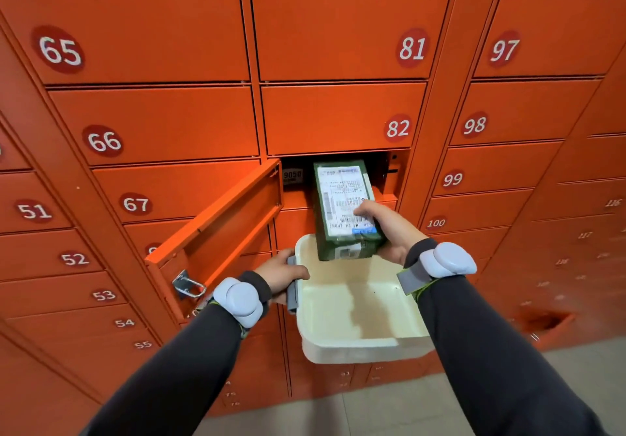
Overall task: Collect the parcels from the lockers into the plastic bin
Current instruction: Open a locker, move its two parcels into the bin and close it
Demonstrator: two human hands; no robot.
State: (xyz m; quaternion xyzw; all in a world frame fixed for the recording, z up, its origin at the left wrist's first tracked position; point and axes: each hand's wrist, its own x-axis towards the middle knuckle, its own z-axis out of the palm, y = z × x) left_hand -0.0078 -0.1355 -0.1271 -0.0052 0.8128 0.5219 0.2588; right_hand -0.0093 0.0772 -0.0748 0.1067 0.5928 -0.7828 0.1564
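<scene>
In the head view, a wall of orange lockers (152, 29) is seen, with white numbers on red discs marked on the doors: 65, 66 and 67 at ten o'clock, 81 and 82 at twelve o'clock, 97 to 100 at two o'clock.

One compartment, directly below door 82, is seen open. Its door (216, 222) is swung out toward nine o'clock, and a metal latch (187, 285) is fixed near its lower edge. A small label reading 9050 (292, 175) is seen inside the opening.

A green parcel (345, 208) with a white shipping label on its upper face is gripped at its near end by the right hand (389, 229), the thumb laid across the label and the fingers wrapped round the right side. The parcel is tilted, its far end at the mouth of the open compartment and its near end over the far rim of the plastic bin (355, 344).

The cream-coloured bin is held at the centre of the view, below the open compartment. Its grey handle (292, 285) at nine o'clock is clasped by the left hand (281, 273). No parcel is seen lying in the bin.

Dark sleeves are worn on both arms, and a white wrist device (447, 259) is strapped on each. A pale floor (389, 408) is seen at six o'clock.
</scene>
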